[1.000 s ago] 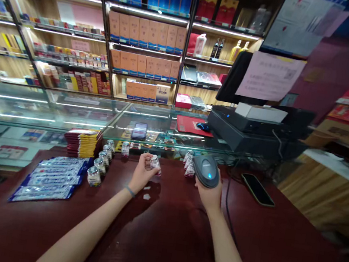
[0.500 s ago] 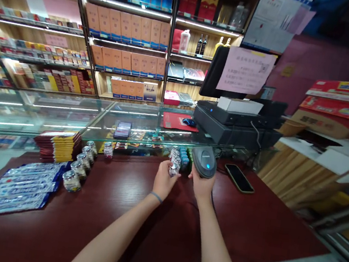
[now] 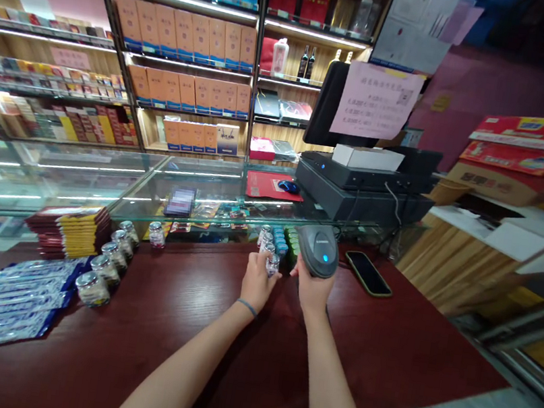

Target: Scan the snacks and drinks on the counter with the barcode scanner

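Note:
My right hand (image 3: 314,293) is wrapped round the handle of a grey barcode scanner (image 3: 320,251) with a blue light on top. Beside it, the fingers of my left hand (image 3: 257,280) are closed round a small silver-lidded jar (image 3: 272,265). More such jars (image 3: 264,233) stand in a row just beyond that hand. To their right are blue-wrapped small items (image 3: 279,240) and green ones (image 3: 292,238), partly hidden by the scanner. A single jar (image 3: 157,234) stands apart on the left, near the glass edge.
Further left are a row of jars (image 3: 106,266), stacked yellow and dark red packets (image 3: 78,234) and blue-white packages (image 3: 6,304). A phone (image 3: 368,274) lies right of the scanner. Behind the wooden counter (image 3: 168,352) stand a glass case (image 3: 213,185) and a black register (image 3: 350,192).
The camera view has turned slightly, so the background sits further left. Both hands keep their hold on the jar and the scanner, with little other movement.

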The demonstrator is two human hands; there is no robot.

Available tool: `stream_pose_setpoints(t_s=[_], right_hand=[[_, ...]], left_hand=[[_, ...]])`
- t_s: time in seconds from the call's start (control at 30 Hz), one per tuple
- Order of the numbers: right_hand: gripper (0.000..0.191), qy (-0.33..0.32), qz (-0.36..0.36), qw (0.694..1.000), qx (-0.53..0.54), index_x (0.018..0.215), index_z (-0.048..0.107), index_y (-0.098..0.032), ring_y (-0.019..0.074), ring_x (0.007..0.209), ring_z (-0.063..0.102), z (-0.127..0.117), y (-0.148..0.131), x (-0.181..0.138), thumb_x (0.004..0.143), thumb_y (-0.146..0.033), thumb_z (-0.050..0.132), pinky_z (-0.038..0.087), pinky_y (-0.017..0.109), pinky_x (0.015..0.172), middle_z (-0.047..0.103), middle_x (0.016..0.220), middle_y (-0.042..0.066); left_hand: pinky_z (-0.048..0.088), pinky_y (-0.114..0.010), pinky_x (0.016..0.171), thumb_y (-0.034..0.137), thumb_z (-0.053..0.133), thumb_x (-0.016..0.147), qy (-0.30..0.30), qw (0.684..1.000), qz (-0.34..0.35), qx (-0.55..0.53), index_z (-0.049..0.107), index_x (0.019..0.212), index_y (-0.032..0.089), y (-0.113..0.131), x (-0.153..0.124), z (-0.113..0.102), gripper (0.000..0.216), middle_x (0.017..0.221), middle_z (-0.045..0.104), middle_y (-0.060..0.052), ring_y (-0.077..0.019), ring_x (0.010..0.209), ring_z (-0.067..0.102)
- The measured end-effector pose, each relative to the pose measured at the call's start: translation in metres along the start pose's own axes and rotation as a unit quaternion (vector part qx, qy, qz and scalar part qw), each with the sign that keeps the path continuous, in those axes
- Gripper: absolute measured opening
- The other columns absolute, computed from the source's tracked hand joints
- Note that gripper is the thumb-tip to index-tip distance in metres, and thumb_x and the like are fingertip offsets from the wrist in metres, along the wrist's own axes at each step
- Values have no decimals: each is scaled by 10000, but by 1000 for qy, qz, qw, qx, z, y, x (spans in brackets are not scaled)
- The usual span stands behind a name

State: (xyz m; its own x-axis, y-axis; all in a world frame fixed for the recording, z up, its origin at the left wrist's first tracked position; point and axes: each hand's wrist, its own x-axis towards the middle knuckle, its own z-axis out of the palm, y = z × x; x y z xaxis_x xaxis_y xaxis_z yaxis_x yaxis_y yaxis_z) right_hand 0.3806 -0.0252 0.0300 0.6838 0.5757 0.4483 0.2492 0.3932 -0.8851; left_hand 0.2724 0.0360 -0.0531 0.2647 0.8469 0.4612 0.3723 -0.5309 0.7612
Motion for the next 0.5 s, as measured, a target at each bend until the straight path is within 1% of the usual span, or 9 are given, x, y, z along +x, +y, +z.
stream_pose_setpoints(t_s=[0.13,0.23,0.33,0.4,0.43,0.5], right_hand=[[319,-1,-9,1000,-9,825,551,-253,190,432,589,0,-2,0,706,-413,802,550,367,513,672,626,16],[321,-2,-14,1000,-17,792,543,-258,192,431,594,1,-5,-1,707,-434,796,549,361,515,660,587,7],[319,-6,-14,1000,-15,846,553,-249,214,423,600,3,-8,-3,713,-423,785,537,367,502,637,526,-6],[344,-13,-14,1000,-13,907,555,-236,222,420,602,4,-8,-6,721,-413,784,533,368,505,628,500,-18],[353,-18,-15,1000,-11,930,555,-231,220,421,604,5,-7,-7,728,-407,784,533,365,509,630,501,-22],[347,-37,-20,999,-11,955,558,-226,209,439,615,6,-5,-10,749,-388,786,534,352,522,647,534,-22]], left_hand=[[502,-401,972,93,728,790,-1,1000,14,9,473,1285,234,-3,-1,2,574,1188,461,-90,-251,1121,556],[499,-425,994,74,758,755,5,1000,19,20,452,1321,241,-3,-4,5,664,1248,444,-110,-271,1173,537],[489,-468,1027,116,841,695,26,999,29,31,424,1366,239,-6,-8,2,800,1278,434,-121,-301,1223,508],[479,-496,1050,180,892,666,43,997,49,33,409,1385,236,-11,-9,-9,869,1287,439,-121,-310,1235,498],[478,-505,1055,217,904,666,52,996,60,32,404,1393,236,-15,-9,-18,882,1291,445,-121,-310,1235,499],[478,-510,1054,287,891,710,77,993,79,34,407,1401,233,-26,-8,-43,845,1287,462,-121,-305,1225,507]])
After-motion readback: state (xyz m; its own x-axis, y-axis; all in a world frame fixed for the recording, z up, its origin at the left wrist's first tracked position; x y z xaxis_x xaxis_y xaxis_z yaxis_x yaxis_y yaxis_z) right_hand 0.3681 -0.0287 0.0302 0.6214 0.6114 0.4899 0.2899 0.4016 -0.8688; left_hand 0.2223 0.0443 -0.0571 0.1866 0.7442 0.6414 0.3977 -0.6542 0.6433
